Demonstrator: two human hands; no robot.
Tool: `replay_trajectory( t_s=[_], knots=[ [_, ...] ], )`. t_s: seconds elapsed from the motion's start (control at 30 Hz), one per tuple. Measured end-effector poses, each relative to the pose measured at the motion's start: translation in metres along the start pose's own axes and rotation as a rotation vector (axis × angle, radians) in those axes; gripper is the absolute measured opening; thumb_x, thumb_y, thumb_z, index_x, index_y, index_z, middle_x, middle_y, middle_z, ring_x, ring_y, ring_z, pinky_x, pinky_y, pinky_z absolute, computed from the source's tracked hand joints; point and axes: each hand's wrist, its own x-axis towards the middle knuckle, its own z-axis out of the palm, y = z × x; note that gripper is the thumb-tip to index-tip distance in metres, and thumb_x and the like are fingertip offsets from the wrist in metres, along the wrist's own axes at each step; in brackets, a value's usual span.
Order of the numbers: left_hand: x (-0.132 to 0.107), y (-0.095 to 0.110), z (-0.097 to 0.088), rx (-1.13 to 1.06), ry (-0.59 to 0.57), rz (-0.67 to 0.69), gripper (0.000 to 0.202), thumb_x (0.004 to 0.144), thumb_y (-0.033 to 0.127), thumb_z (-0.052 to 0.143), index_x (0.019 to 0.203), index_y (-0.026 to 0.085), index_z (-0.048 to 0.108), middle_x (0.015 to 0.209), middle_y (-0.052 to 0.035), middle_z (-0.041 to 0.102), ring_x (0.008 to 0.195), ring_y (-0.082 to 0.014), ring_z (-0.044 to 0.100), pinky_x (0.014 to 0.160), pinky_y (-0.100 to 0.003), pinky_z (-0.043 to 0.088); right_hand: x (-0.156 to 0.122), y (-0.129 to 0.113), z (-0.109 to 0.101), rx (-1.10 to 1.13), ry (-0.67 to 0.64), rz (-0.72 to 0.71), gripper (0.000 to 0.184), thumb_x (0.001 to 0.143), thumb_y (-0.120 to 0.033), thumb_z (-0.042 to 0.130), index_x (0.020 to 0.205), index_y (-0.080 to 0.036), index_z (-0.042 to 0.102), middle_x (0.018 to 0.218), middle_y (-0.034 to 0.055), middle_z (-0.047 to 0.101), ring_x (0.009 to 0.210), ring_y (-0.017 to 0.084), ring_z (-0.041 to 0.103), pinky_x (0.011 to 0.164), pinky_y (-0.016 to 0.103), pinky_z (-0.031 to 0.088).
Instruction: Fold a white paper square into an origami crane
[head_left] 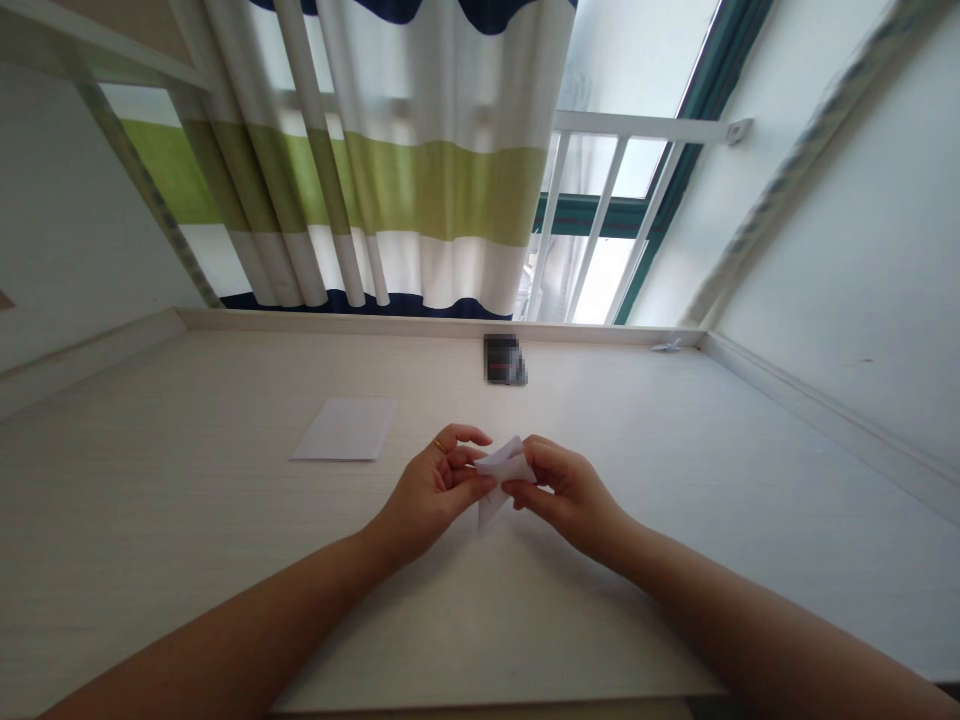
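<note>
Between my two hands is a small folded piece of white paper (501,480), held up above the table with its flaps standing apart at the top and a point hanging down. My left hand (431,490) pinches its left side with the thumb in front; a ring sits on one finger and the index finger is stretched over the top. On the right side, my right hand (570,490) grips the paper between thumb and curled fingers. The fingertips behind the paper are partly hidden.
A flat sheet of white paper (345,430) lies left of my hands on the pale table (187,520). Farther back is a dark, pixelated object (504,360). A small whitish scrap (666,346) lies near the far right corner. A raised edge (360,321) runs along the back, below a striped curtain (450,190).
</note>
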Motion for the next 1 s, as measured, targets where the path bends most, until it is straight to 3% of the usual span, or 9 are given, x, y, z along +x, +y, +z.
replay_trajectory(
  t_s=[0.17,0.33,0.5,0.7,1.0],
  knots=[
    [-0.001,0.001,0.001,-0.018,0.02,-0.031,0.033,0.069,0.013,0.063,0.095,0.02,0.044,0.085,-0.0018,0.066,0.079,-0.0152,0.063,0.073,-0.027,0.046,0.0,-0.005,-0.002,-0.094,0.004,-0.103,0.013,0.071,-0.006,0.053,0.073,-0.017,0.061,0.072,0.0012,0.05,0.066,0.012,0.049,0.059,0.024,0.041],
    [0.0,0.001,0.003,-0.016,0.053,-0.026,0.035,0.067,0.015,0.065,0.094,0.019,0.043,0.086,-0.0031,0.065,0.078,-0.0156,0.063,0.07,-0.026,0.046,0.0,-0.004,-0.004,-0.18,-0.021,-0.181,0.02,0.075,-0.009,0.053,0.086,-0.019,0.066,0.079,0.0038,0.053,0.074,0.013,0.052,0.065,0.026,0.044],
    [-0.001,0.001,0.001,-0.068,0.072,-0.049,0.036,0.065,0.013,0.066,0.094,0.019,0.046,0.086,-0.0022,0.063,0.076,-0.0146,0.061,0.07,-0.027,0.045,-0.001,-0.003,-0.007,-0.182,-0.028,-0.212,0.021,0.074,-0.007,0.055,0.084,-0.019,0.067,0.083,0.0049,0.055,0.075,0.014,0.054,0.065,0.025,0.044],
    [-0.003,0.002,-0.003,-0.23,0.077,-0.121,0.02,0.071,0.017,0.06,0.09,0.018,0.055,0.088,-0.0026,0.06,0.077,-0.0142,0.058,0.073,-0.03,0.045,-0.001,-0.007,-0.01,-0.156,-0.026,-0.26,0.027,0.074,-0.004,0.052,0.085,-0.023,0.068,0.08,0.0034,0.054,0.075,0.013,0.054,0.065,0.025,0.044],
    [0.0,0.002,0.0,-0.165,0.046,-0.13,0.021,0.069,0.023,0.065,0.089,0.016,0.062,0.082,-0.0037,0.064,0.075,-0.0133,0.057,0.075,-0.029,0.044,-0.001,-0.006,-0.012,-0.198,-0.047,-0.374,0.033,0.072,0.001,0.047,0.087,-0.021,0.066,0.08,0.004,0.05,0.075,0.013,0.051,0.064,0.026,0.043]
  ],
)
